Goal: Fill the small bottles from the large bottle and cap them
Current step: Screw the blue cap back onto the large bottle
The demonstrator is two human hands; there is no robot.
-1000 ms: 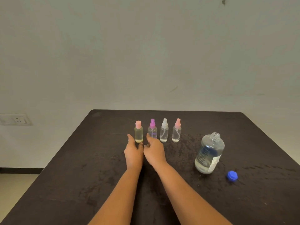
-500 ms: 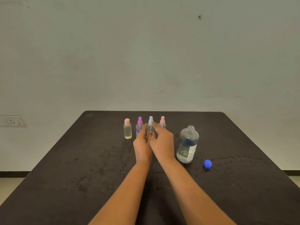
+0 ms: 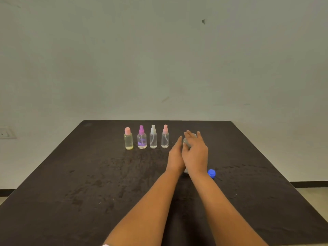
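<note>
Standing in a row at the far middle of the table (image 3: 74, 174) are four small bottles, all capped: from the left, one with a pink flat cap (image 3: 128, 138) holding yellowish liquid, a purple-topped sprayer (image 3: 142, 138), a white-topped sprayer (image 3: 153, 137) and a pink-topped sprayer (image 3: 165, 136). Each shows some clear liquid, though how full the sprayers are is hard to judge. Right of the row, the left hand (image 3: 175, 157) and right hand (image 3: 195, 153) are together at the large bottle (image 3: 186, 142), which is almost wholly hidden behind them; only a sliver of clear plastic shows between the fingers. Both hands look loosely spread around it, but whether either grips it I cannot tell. The blue cap (image 3: 211, 173) lies on the table just right of the right wrist, so the large bottle is likely open. Filling seems largely done or about to resume; which one cannot be settled.
</note>
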